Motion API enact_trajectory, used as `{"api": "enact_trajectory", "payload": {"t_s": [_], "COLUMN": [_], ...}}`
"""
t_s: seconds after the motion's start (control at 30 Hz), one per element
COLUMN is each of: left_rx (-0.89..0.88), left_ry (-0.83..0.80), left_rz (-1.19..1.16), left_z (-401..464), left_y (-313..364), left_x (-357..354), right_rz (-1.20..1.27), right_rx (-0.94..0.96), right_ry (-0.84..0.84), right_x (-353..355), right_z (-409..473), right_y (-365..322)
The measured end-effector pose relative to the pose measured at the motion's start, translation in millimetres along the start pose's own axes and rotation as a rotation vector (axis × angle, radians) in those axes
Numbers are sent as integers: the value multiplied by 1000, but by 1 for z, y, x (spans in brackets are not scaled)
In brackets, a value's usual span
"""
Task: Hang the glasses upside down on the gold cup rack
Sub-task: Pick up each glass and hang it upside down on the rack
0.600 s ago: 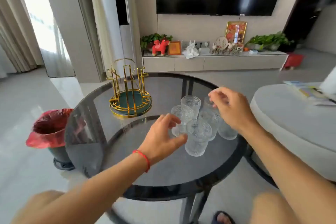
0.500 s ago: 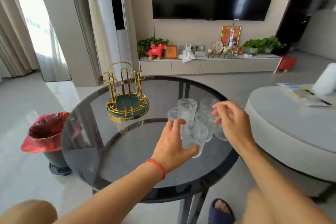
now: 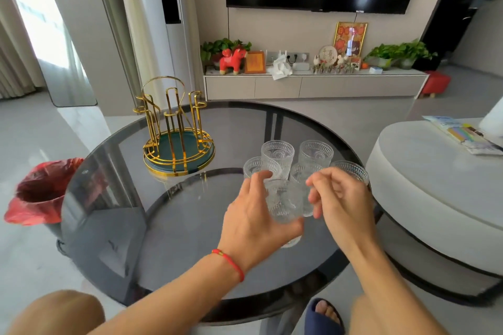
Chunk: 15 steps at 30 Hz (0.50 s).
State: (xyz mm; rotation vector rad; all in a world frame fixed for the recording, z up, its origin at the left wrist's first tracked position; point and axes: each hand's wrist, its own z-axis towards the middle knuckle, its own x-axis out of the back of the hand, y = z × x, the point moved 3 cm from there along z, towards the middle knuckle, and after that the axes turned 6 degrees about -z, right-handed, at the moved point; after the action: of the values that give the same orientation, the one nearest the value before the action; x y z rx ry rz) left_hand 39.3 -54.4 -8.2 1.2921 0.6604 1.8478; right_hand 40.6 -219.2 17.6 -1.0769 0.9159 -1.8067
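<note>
A gold cup rack [image 3: 174,128] with a green base stands empty at the back left of the round dark glass table [image 3: 190,226]. Several clear patterned glasses stand upright in a cluster right of centre, among them two back ones [image 3: 277,152] [image 3: 315,152] and a right one [image 3: 351,168]. My left hand [image 3: 253,215] wraps the nearest glass [image 3: 284,201], with fingers on its left side and the thumb along its near base. My right hand [image 3: 337,198] hovers just right of that glass, fingers loosely curled and holding nothing. It partly hides the glasses behind it.
A bin with a red bag [image 3: 38,190] stands on the floor left of the table. A round white table [image 3: 424,179] carrying booklets sits close on the right. A TV cabinet runs along the far wall. My knees and a slippered foot are under the near edge.
My left hand has closed in around the nearest glass. My right hand has come back and down from the far glasses to beside it. The view has tilted down slightly.
</note>
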Motion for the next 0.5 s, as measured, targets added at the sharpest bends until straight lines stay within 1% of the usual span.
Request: {"api": "enact_trajectory", "payload": {"t_s": [0.07,0.13,0.27,0.3,0.37,0.43,0.5], "left_rx": [6,50,175,216,261,287,325], "left_ry": [-6,9,-25,-13,-2,0,17], "left_rz": [-157,-377,-813,-915,-1062,-1146,-1178], "left_z": [11,27,53,58,67,74,81], "left_y": [3,2,-10,-17,-33,-49,-65], "left_x": [29,59,89,93,96,100,104], "right_rz": [51,57,-85,-93,7,55,36], "right_rx": [59,112,250,239,110,17,-19], "right_ry": [-54,-107,-186,-218,-291,-354,-391], "right_x": [-3,-11,-40,-52,-74,-98,-118], "right_z": [-7,-14,-11,-4,12,30,47], "right_y": [-8,-16,-36,-41,-48,-53,-54]}}
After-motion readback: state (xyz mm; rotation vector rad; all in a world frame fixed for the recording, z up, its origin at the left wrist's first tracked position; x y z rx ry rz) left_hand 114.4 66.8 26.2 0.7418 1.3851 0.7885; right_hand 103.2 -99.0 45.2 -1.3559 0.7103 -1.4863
